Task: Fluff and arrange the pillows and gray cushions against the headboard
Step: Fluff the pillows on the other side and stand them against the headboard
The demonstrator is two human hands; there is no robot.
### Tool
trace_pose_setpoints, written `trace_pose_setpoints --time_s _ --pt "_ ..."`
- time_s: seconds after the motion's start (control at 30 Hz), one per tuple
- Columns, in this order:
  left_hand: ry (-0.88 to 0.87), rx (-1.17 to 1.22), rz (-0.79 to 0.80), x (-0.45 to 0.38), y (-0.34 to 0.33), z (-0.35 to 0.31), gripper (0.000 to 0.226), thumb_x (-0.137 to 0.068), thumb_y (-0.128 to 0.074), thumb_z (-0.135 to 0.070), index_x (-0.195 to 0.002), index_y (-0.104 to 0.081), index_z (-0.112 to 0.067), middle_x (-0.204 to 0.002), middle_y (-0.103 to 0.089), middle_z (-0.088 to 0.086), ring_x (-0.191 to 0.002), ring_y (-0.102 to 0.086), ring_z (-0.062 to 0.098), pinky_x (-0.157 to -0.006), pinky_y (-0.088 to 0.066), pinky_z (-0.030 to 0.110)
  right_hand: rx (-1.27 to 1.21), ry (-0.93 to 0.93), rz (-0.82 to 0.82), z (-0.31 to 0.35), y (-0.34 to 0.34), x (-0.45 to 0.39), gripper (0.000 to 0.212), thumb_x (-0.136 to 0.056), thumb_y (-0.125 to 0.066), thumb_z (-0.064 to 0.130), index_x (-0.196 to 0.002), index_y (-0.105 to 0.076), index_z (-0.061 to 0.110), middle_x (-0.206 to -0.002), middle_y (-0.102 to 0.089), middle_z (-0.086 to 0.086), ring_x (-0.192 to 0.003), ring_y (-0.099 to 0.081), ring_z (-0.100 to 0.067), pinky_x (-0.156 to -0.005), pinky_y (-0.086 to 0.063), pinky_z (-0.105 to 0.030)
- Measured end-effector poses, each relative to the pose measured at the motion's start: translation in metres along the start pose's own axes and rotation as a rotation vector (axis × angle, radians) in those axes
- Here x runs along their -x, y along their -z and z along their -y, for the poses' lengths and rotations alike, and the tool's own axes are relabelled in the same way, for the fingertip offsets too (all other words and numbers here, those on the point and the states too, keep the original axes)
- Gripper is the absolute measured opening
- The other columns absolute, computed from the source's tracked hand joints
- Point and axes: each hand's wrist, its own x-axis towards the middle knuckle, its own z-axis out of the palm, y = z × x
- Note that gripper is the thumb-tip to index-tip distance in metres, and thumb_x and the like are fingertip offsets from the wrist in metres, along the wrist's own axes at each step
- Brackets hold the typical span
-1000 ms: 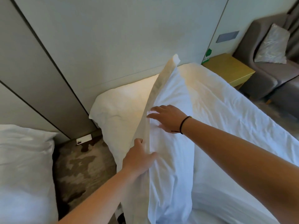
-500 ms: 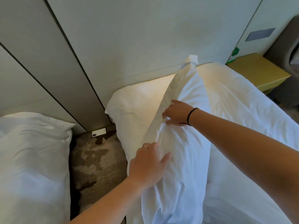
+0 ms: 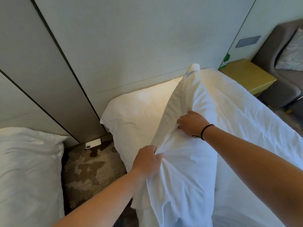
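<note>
A white pillow (image 3: 188,169) stands on its long edge on the bed, tilted toward the headboard (image 3: 131,46). My left hand (image 3: 146,163) pinches a bunch of its cover at the left side. Farther up, my right hand (image 3: 191,124), with a black band on its wrist, grips the same gathered edge. Behind it a second white pillow (image 3: 136,115) lies flat against the headboard. A gray patterned cushion (image 3: 290,54) rests on the armchair at the far right.
Another bed's white pillow (image 3: 27,161) is at the left, across a strip of patterned carpet (image 3: 91,171). A white phone (image 3: 93,143) lies on the floor by the wall. A yellow nightstand (image 3: 246,76) and gray armchair (image 3: 282,86) stand right of the bed's white duvet (image 3: 255,128).
Both hands went from resting flat on the upright pillow to clenching its cover along the left edge. The view shifted slightly left, then back right.
</note>
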Motion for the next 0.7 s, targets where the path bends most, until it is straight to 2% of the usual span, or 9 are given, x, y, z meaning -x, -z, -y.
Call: trace_pose_setpoints --time_s 0.13,0.23,0.4,0.53,0.63,0.7 --pt "-0.102 0.061 0.038 -0.046 0.046 -0.006 0.032 -0.091 -0.059 -0.031 -0.068 -0.049 -0.012 -0.066 -0.051 0.002 -0.061 -0.048 0.018 -0.057 -0.038 0.03 -0.302 -0.277 -0.097 -0.016 0.011 -0.021 0.025 -0.097 -0.043 0.034 -0.096 -0.065 0.023 -0.087 -0.068 0.003 -0.084 -0.057 -0.025 -0.075 -0.043 -0.031" --pt "-0.221 0.017 0.067 -0.087 0.097 -0.013 0.033 -0.092 -0.059 -0.034 -0.068 -0.052 -0.011 -0.065 -0.054 -0.002 -0.063 -0.052 0.018 -0.055 -0.037 0.029 -0.396 -0.421 -0.154 -0.025 0.033 -0.051 0.025 -0.098 -0.044 0.034 -0.09 -0.064 0.021 -0.084 -0.067 0.002 -0.083 -0.059 -0.027 -0.067 -0.038 -0.031" --pt "-0.452 -0.196 0.066 -0.156 0.197 -0.031 0.033 -0.093 -0.054 -0.041 -0.067 -0.051 -0.02 -0.069 -0.058 -0.006 -0.069 -0.056 0.019 -0.057 -0.037 0.031 -0.467 -0.648 -0.291 -0.032 0.081 -0.096 0.027 -0.098 -0.046 0.035 -0.097 -0.069 0.02 -0.091 -0.068 0.001 -0.085 -0.059 -0.025 -0.07 -0.043 -0.032" --pt "-0.63 -0.459 -0.029 -0.201 0.252 -0.031 0.031 -0.097 -0.046 -0.045 -0.075 -0.047 -0.024 -0.072 -0.05 -0.01 -0.07 -0.049 0.021 -0.057 -0.032 0.032 -0.512 -0.745 -0.366 -0.028 0.105 -0.122 0.029 -0.098 -0.046 0.034 -0.092 -0.069 0.018 -0.089 -0.067 0.0 -0.084 -0.059 -0.025 -0.068 -0.046 -0.034" --pt "-0.687 -0.552 -0.082 -0.236 0.28 -0.025 0.027 -0.098 -0.043 -0.046 -0.078 -0.044 -0.027 -0.072 -0.046 -0.01 -0.072 -0.05 0.022 -0.061 -0.034 0.032 -0.532 -0.771 -0.359 -0.023 0.112 -0.145 0.031 -0.099 -0.043 0.034 -0.088 -0.068 0.018 -0.086 -0.065 0.0 -0.083 -0.057 -0.025 -0.07 -0.047 -0.037" --pt "-0.686 -0.592 -0.13 -0.261 0.291 -0.022 0.026 -0.097 -0.043 -0.047 -0.078 -0.042 -0.029 -0.077 -0.05 -0.009 -0.077 -0.056 0.023 -0.061 -0.032 0.032 -0.544 -0.788 -0.37 -0.02 0.112 -0.162 0.034 -0.099 -0.041 0.034 -0.085 -0.067 0.019 -0.083 -0.064 0.001 -0.081 -0.056 -0.024 -0.067 -0.041 -0.034"
